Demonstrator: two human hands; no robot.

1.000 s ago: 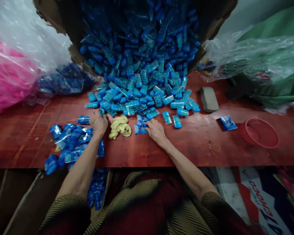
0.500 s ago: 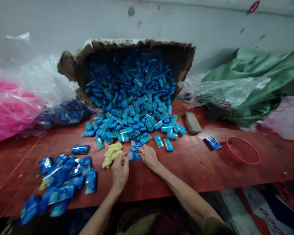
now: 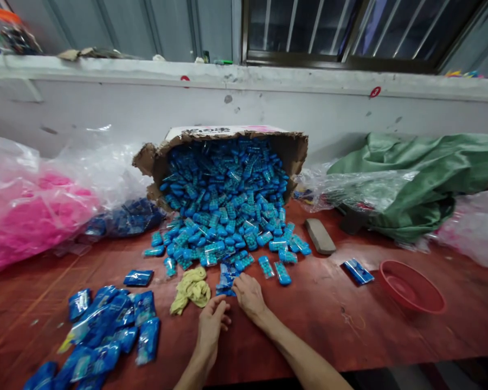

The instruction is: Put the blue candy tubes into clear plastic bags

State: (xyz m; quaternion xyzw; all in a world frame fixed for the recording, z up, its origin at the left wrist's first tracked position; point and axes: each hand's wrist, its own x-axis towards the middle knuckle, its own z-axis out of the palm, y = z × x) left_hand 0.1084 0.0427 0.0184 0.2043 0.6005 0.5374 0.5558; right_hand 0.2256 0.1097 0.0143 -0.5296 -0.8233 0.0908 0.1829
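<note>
- A cardboard box is lying on its side at the back of the surface, its mouth facing forward.
- Bead-filled packs are filling the box and spreading out before it.
- Flat wrappers are lying before the spread, right of a cloth.
- The right hand is touching the wrappers; the left hand is hovering just left of it.
- Packed sachets are piling up front left.
- A block is sitting right of the spread.
- Farther right, a single sachet is lying beside a basket.

The bottom edge crops both forearms; the right hand partly hides blue packets.
</note>
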